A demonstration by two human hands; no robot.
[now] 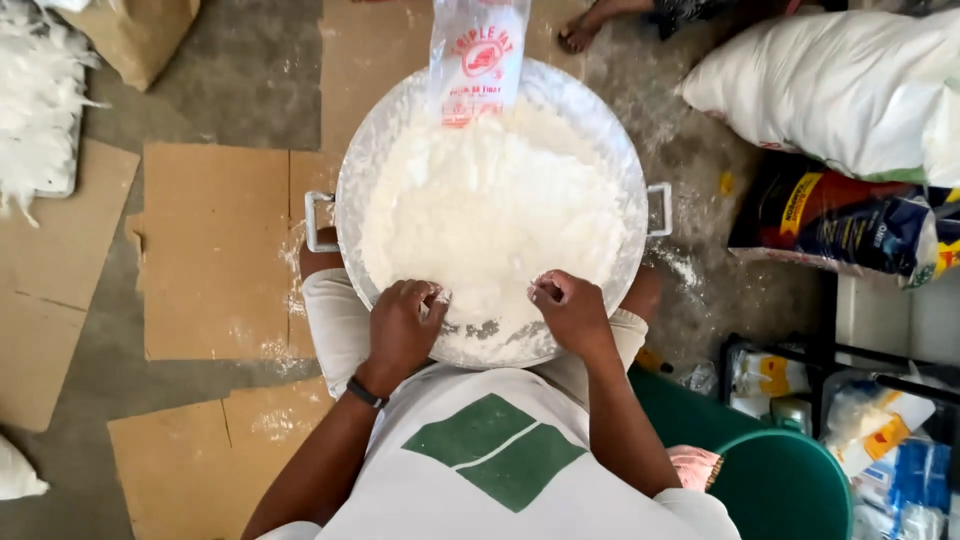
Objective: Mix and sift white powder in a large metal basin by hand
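Closest to my eyes is my own white shirt with a green diamond patch (495,462) on the chest, and from under it my two forearms reach forward. Beyond that sits the wide round metal basin with two side handles (655,210), resting between my knees on the floor. It is filled almost to the rim with a heap of white flour-like dough mix (490,215), loose and crumbly on top.

My left hand (400,325), with a dark band at the wrist, lies at the near edge of the heap, fingers curled together and pinching a bit of the white mix. My right hand (572,308) is just beside it at the same near edge, also curled shut around a small clump; the two hands are close but not touching. Both are dusted white at the fingertips.

At the far rim of the basin a clear plastic bag with red print (478,60) stands upright, its lower end touching the heap. Flat brown cardboard sheets (215,250) lie on the grey floor to my left, sprinkled with white powder near the basin. To my right I see a big white sack (830,85), a dark printed bag (850,225) below it, and a green plastic bucket (785,490) near my right elbow. Someone's bare foot (580,35) shows beyond the basin.
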